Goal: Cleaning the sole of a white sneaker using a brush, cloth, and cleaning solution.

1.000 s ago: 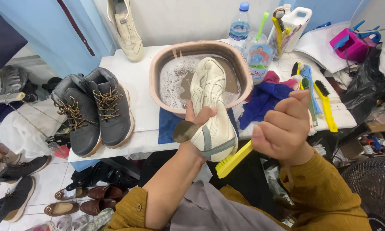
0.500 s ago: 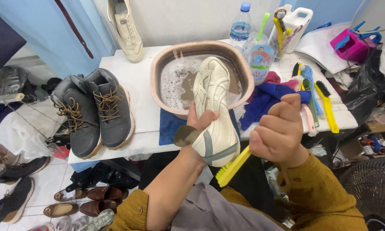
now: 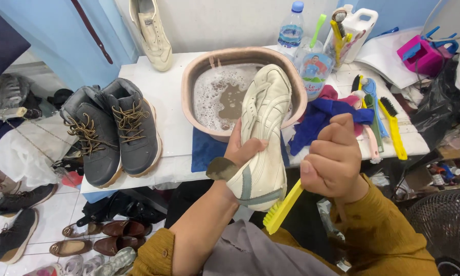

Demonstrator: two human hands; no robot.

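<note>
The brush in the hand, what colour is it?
Yellow. The brush sticks out below the right hand, next to the cream shoe. The head view shows it best.

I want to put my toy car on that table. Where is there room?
Bare white tabletop lies between the grey lace-up boots and the pink soapy basin, running back toward the cream shoe by the wall. Right of the basin it's crowded: bottles, blue cloth, brushes.
</note>
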